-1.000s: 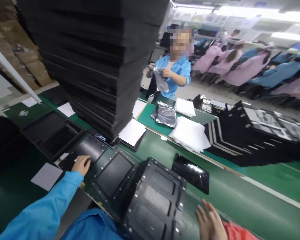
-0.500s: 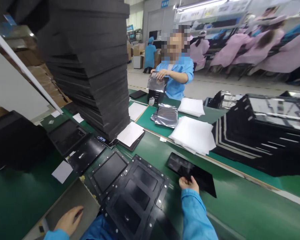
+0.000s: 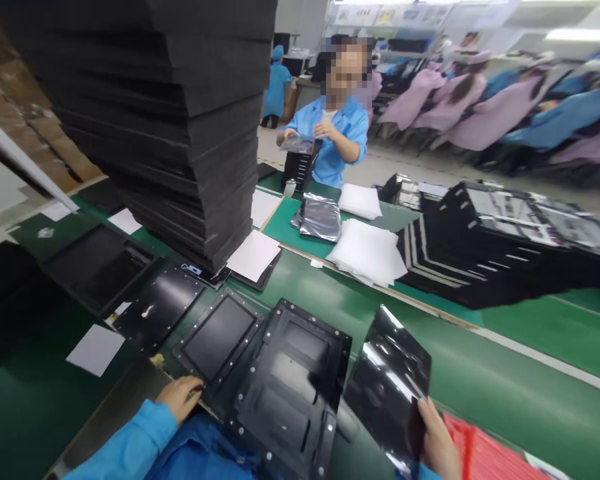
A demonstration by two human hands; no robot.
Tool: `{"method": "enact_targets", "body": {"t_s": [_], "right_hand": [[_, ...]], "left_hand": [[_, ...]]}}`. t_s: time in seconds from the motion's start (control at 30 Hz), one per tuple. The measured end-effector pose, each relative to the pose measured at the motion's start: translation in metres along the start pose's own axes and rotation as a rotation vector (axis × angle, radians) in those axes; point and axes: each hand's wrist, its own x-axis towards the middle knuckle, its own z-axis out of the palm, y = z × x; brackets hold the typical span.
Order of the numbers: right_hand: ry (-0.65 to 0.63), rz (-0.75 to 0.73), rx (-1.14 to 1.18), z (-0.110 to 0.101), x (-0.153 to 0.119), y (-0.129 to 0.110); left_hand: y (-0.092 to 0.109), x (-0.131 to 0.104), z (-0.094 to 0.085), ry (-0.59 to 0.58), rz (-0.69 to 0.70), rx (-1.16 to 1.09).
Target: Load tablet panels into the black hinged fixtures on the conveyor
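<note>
My right hand [image 3: 437, 443] grips the right edge of a glossy black panel [image 3: 393, 390], which is tilted up and reflects the light. Left of the panel lies a black plate with recessed sections and round studs [image 3: 285, 387]. Beside that is a smaller framed black plate [image 3: 220, 337]. My left hand [image 3: 181, 398] rests at the table's near edge by the smaller plate's lower corner, fingers curled; what is under them, if anything, is hidden.
A tall stack of black trays [image 3: 180, 133] rises at the left. White sheets [image 3: 367, 253], silvery bags [image 3: 320, 217] and stacked black trays [image 3: 505, 247] stand beyond. Red material [image 3: 490, 453] lies at lower right. Across the table a person [image 3: 340, 133] handles a bag.
My right hand has moved right and nearer, turning and tilting up the black panel. My left hand has moved up and right to the table edge. The view has shifted right, showing the red material.
</note>
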Motion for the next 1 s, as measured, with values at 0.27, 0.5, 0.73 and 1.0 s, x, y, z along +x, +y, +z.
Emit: {"method": "enact_targets", "body": {"t_s": [0.27,0.5,0.73,1.0], "right_hand": [[0.053,0.018,-0.232,0.107,-0.122,-0.043],[-0.014,-0.084,-0.402,0.148,-0.130,-0.058],[0.033,-0.356,-0.620,0.132,-0.175,-0.006],[0.062,0.046,-0.149,0.095,-0.226,0.082]], "left_hand": [[-0.050,0.038,-0.040,-0.222,0.256,0.115],[-0.048,0.045,-0.073,-0.250,0.387,0.120],[0.025,0.046,-0.036,-0.190,0.549,-0.286],[0.068,0.024,0.031,-0.171,0.419,-0.539]]}}
